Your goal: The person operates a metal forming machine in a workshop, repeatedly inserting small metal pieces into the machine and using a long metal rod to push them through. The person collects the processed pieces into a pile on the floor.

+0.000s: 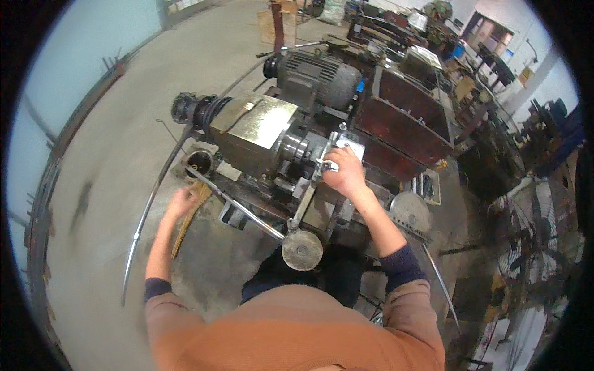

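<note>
My right hand (343, 171) is closed around a small metal handle or fitting (328, 165) on the carriage of a belt-driven machine, just right of its spindle chuck (294, 147). My left hand (184, 200) is near a round dark container (199, 162) at the machine's left end, above a yellowish strip (191, 222); its fingers are blurred, and whether it holds anything is unclear. A metal rod (241, 211) slopes from the container to a round metal disc (301, 250) in front of my body. The box-shaped headstock (255, 120) has a shiny top plate.
An electric motor (320, 79) stands behind the headstock. To its right is a dark red metal bin (403, 120). A second disc (410, 212) and a small tray of metal parts (427, 186) lie at the right. A long bent rod (148, 208) extends at the left; a fan (524, 236) stands far right.
</note>
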Demonstrator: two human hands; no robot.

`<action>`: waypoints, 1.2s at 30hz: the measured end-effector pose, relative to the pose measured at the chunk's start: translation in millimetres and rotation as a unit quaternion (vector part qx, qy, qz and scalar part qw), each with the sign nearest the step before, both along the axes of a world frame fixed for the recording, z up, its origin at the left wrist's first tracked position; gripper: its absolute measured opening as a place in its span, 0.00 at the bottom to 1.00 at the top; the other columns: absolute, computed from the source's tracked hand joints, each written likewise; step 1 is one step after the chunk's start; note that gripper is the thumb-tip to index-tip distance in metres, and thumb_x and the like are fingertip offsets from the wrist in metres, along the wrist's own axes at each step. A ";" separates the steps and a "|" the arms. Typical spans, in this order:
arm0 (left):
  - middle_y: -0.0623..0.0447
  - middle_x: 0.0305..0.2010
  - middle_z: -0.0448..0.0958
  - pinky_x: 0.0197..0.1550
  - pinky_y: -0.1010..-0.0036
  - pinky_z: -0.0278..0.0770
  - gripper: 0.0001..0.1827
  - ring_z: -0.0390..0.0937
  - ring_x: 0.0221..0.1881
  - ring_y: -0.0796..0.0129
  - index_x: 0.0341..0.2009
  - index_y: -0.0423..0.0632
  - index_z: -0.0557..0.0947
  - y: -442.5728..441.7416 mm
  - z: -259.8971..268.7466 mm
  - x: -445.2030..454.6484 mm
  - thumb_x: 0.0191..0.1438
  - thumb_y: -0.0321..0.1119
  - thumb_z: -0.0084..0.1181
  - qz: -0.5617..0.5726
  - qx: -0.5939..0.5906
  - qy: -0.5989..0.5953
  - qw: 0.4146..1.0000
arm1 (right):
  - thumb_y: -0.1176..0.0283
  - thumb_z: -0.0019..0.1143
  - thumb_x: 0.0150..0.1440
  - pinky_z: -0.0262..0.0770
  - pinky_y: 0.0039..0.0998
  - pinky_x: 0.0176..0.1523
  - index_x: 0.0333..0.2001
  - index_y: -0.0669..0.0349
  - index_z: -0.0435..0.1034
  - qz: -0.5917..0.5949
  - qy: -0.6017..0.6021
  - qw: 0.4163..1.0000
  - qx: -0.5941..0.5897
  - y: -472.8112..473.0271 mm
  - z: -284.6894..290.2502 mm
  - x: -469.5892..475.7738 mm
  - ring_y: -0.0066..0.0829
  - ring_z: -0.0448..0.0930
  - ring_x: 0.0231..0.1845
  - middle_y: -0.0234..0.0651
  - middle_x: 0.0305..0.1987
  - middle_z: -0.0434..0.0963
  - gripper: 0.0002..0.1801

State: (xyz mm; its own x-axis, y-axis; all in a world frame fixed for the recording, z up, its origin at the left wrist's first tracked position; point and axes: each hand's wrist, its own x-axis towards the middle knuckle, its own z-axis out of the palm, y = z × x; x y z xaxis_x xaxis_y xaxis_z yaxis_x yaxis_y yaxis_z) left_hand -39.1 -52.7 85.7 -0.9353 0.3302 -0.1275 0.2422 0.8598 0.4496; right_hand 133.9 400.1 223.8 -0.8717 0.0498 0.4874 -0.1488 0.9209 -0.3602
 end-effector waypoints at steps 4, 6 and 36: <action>0.42 0.30 0.77 0.38 0.63 0.72 0.15 0.77 0.33 0.53 0.40 0.45 0.78 -49.8 106.7 17.3 0.52 0.40 0.49 0.117 0.083 0.191 0.971 | 0.69 0.52 0.29 0.69 0.37 0.47 0.22 0.59 0.76 -0.009 -0.185 0.983 0.012 -22.4 4.5 -50.4 0.47 0.72 0.38 0.45 0.30 0.76 0.12; 0.41 0.30 0.77 0.38 0.61 0.72 0.20 0.77 0.33 0.53 0.38 0.44 0.78 -105.1 89.4 11.9 0.53 0.47 0.46 0.179 0.011 0.162 0.970 | 0.69 0.51 0.27 0.70 0.40 0.45 0.17 0.61 0.75 -0.009 -0.210 0.977 0.033 -25.0 -8.5 -66.7 0.51 0.73 0.33 0.49 0.25 0.76 0.11; 0.49 0.14 0.71 0.20 0.71 0.73 0.08 0.73 0.15 0.65 0.25 0.35 0.74 -21.9 64.2 65.7 0.45 0.28 0.55 0.145 0.221 -0.098 0.959 | 0.65 0.54 0.34 0.58 0.41 0.58 0.47 0.53 0.70 -0.364 -0.188 0.910 0.068 188.7 65.2 -65.8 0.42 0.66 0.55 0.43 0.50 0.71 0.30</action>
